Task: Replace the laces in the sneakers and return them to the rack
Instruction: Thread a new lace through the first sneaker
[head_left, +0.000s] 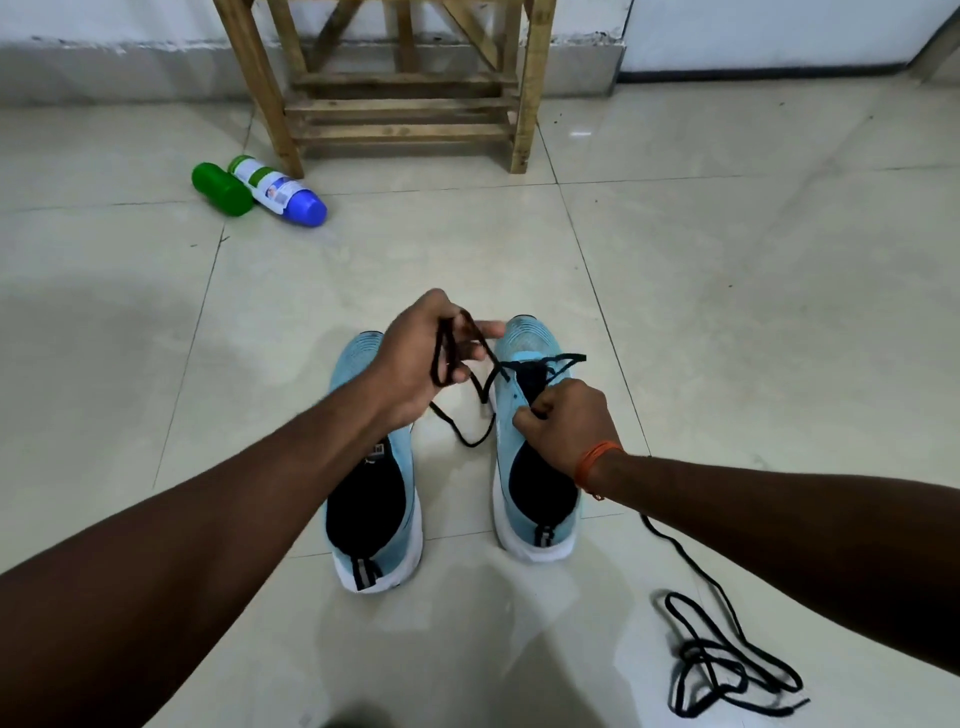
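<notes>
Head-worn view, forward and downward

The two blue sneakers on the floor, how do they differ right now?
The right sneaker has a black lace partly threaded near its toe; the left sneaker shows none. The right hand pinches the lace at the right sneaker's eyelets, while the left hand holds the lace's loose length above the left sneaker. The left sneaker's heel sits nearer the camera than the right sneaker's. Both are blue with white soles, toes pointing toward the rack.
</notes>
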